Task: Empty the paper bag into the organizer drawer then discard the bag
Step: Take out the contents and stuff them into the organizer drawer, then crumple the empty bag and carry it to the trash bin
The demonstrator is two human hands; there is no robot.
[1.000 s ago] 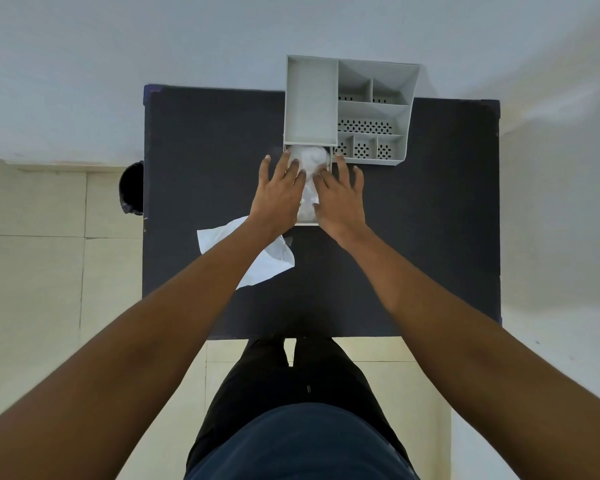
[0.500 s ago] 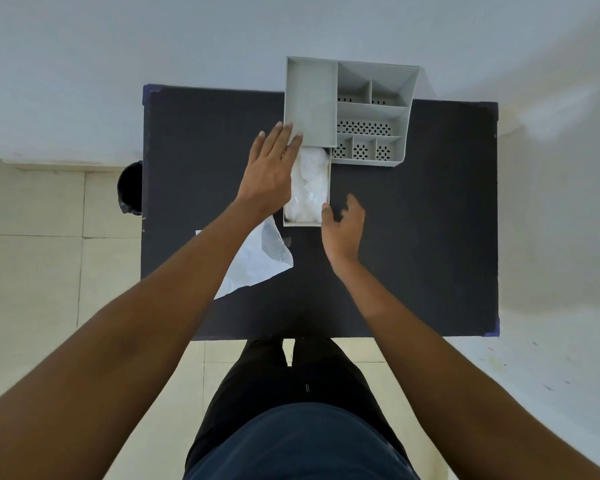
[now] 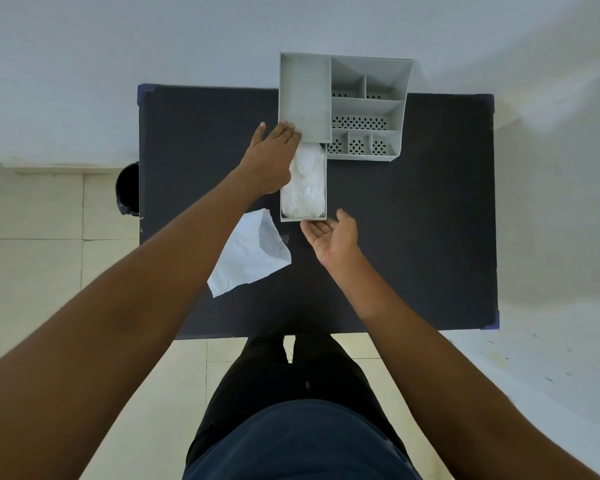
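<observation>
A grey organizer [image 3: 364, 109] stands at the far edge of the black table [image 3: 413, 220]. Its drawer [image 3: 303, 218] is pulled out toward me and holds crumpled white material [image 3: 305, 183]. My left hand [image 3: 272, 157] lies flat against the organizer's left front corner, beside the drawer, holding nothing. My right hand [image 3: 333, 233] is palm-up with fingers apart, its fingertips at the drawer's front edge. The white paper bag [image 3: 250, 252] lies flat on the table, left of my right hand and partly under my left forearm.
A black bin [image 3: 127, 188] stands on the floor just off the table's left edge. The organizer's right side has several small perforated compartments [image 3: 359, 123]. Tiled floor and my legs are below the table's near edge.
Both hands left the white material in the drawer. My left hand moved up to the organizer's left corner; my right hand dropped to the drawer's front edge and turned palm-up.
</observation>
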